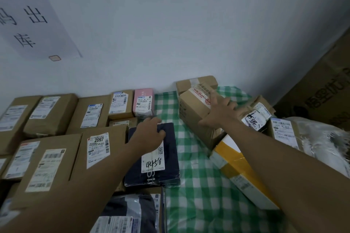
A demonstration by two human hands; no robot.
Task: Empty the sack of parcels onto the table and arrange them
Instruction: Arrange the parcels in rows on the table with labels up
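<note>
Several brown cardboard parcels point(47, 157) lie in rows on the left of the table with the green checked cloth point(198, 185). My left hand point(149, 134) grips the far end of a dark navy parcel point(166, 174) marked 4458, beside the box labelled 2097 point(98, 147). My right hand point(217, 111) lies with spread fingers on top of a tilted brown box point(191, 108) in the heap at the right. A yellow and white parcel point(242, 176) leans below that box.
A pink box point(143, 102) stands at the wall. Pale plastic bags point(322, 138) and more labelled boxes crowd the right. A big brown carton point(322, 85) stands at the far right. A paper sign point(28, 11) hangs on the wall.
</note>
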